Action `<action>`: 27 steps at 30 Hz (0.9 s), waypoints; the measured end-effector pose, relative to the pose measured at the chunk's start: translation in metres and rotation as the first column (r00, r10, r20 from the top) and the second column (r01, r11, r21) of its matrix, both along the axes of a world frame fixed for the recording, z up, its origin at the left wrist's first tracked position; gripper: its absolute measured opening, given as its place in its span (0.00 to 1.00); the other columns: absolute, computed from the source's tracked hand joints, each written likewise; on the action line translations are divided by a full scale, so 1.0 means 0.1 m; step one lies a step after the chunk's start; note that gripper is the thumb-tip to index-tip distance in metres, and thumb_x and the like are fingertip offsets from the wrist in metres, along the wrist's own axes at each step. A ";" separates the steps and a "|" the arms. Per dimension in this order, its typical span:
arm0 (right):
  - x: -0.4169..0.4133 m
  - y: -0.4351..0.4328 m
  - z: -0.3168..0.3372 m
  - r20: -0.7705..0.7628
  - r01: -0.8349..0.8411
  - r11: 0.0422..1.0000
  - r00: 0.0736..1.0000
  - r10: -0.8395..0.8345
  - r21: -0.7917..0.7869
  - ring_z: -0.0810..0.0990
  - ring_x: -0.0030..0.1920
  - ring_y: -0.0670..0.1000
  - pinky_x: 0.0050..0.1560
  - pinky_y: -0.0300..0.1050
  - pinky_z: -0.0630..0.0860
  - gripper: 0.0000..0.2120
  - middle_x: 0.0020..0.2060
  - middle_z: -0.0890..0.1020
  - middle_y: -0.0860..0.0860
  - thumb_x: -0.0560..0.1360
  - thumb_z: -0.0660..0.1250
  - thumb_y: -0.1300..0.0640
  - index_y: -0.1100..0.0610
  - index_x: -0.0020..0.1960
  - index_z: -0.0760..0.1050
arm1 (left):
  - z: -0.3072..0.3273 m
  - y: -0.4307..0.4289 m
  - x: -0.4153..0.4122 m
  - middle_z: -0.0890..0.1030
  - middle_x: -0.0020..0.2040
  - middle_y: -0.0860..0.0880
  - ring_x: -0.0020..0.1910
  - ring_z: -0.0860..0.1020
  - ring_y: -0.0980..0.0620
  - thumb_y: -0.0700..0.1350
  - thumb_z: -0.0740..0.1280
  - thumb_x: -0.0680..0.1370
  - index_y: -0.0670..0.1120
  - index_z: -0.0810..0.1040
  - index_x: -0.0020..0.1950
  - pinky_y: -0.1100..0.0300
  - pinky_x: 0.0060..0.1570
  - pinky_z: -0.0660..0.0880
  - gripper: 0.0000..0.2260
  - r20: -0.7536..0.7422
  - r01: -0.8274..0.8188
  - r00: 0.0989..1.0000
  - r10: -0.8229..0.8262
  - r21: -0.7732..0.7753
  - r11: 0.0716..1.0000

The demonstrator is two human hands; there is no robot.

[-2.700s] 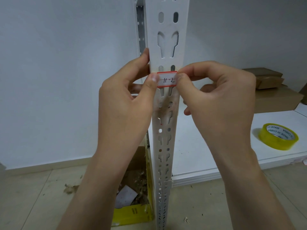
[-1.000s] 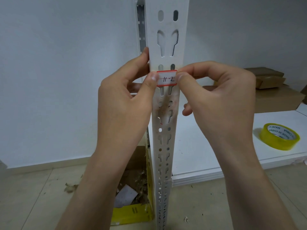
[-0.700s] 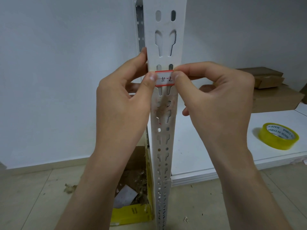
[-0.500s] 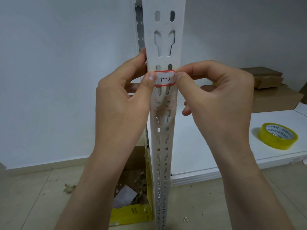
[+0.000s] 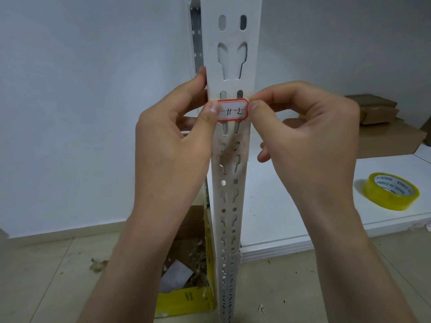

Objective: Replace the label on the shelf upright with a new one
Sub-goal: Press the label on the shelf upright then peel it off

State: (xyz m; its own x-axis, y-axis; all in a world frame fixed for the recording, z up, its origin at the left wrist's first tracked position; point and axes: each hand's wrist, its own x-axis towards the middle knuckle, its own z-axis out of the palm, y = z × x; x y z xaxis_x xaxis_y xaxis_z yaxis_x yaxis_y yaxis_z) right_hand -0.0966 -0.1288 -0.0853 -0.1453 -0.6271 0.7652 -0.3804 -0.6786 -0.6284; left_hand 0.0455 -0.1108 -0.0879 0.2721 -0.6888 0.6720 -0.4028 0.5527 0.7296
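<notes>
A white slotted shelf upright (image 5: 229, 54) rises through the middle of the head view, in front of a plain pale wall (image 5: 93, 113) that meets a beige tiled floor (image 5: 46, 276) at a low skirting. On the face of the upright sits a small white label (image 5: 232, 110) with a red border and dark handwritten marks, laid across a pair of slots. The left hand (image 5: 172, 145) presses its thumb on the label's left end, with its other fingers (image 5: 198, 78) wrapped around the upright's left edge. The right hand (image 5: 310, 136) has thumb and forefinger pinched together at the label's right end. Just below the label the paint is smudged with brownish residue (image 5: 231, 152). At the foot of the upright, on the left, an open cardboard box (image 5: 186, 297) with a yellow front holds paper scraps and debris; a few bits of litter lie on the floor nearby. To the right a low white shelf board (image 5: 291, 206) carries a yellow roll of tape (image 5: 391, 194) and, further back, stacked brown cardboard boxes (image 5: 382, 127).
</notes>
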 end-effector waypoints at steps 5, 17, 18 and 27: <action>0.03 -0.01 -0.02 -0.009 0.033 0.997 0.999 -0.033 -0.063 0.82 0.29 0.50 0.29 0.47 0.80 0.03 0.40 0.84 0.38 0.78 0.73 0.54 0.47 0.48 0.83 | 0.00 0.01 0.00 0.84 0.62 0.60 0.59 0.83 0.61 0.43 0.67 0.84 0.52 0.76 0.74 0.61 0.55 0.84 0.18 0.000 0.001 1.000 -0.001 0.002 1.000; 0.06 -0.06 -0.07 -0.070 0.069 0.984 0.994 -0.081 -0.163 0.79 0.33 0.37 0.39 0.38 0.82 0.03 0.41 0.80 0.34 0.78 0.72 0.54 0.50 0.50 0.85 | 0.00 -0.01 0.00 0.84 0.62 0.60 0.60 0.83 0.61 0.43 0.67 0.83 0.53 0.77 0.74 0.58 0.56 0.84 0.18 -0.002 -0.003 1.000 0.003 0.006 1.000; 0.06 -0.06 -0.07 -0.070 0.074 0.984 0.994 -0.086 -0.164 0.79 0.33 0.37 0.39 0.38 0.82 0.03 0.41 0.80 0.33 0.78 0.72 0.54 0.50 0.50 0.85 | 0.00 -0.01 0.00 0.84 0.63 0.60 0.60 0.83 0.61 0.43 0.67 0.83 0.53 0.77 0.74 0.58 0.56 0.84 0.18 -0.003 -0.003 1.000 0.003 0.007 1.000; 0.06 -0.04 -0.05 -0.081 0.100 0.986 0.990 -0.112 -0.134 0.78 0.32 0.36 0.39 0.38 0.81 0.03 0.40 0.80 0.35 0.78 0.72 0.53 0.49 0.50 0.85 | 0.00 0.00 0.01 0.84 0.63 0.59 0.60 0.83 0.59 0.42 0.67 0.84 0.52 0.77 0.74 0.57 0.56 0.84 0.18 -0.001 -0.002 1.000 0.002 0.001 1.000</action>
